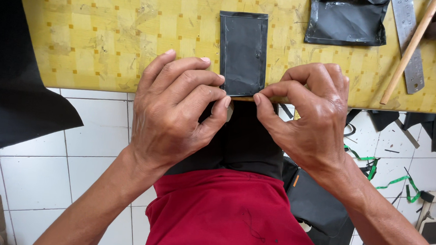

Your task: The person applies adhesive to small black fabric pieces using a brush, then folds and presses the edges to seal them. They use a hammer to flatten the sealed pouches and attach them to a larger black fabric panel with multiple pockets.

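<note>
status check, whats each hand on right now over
Left hand and right hand both pinching near edge of black rectangular piece at yellow table rim. Second black piece, metal ruler, wooden stick lie apart, far right.

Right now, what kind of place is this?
Probably a small leather-craft workshop: both hands pinch a flat black rectangular leather piece on a scratched yellow worktable, beside a metal ruler and scraps on the tiled floor.
</note>
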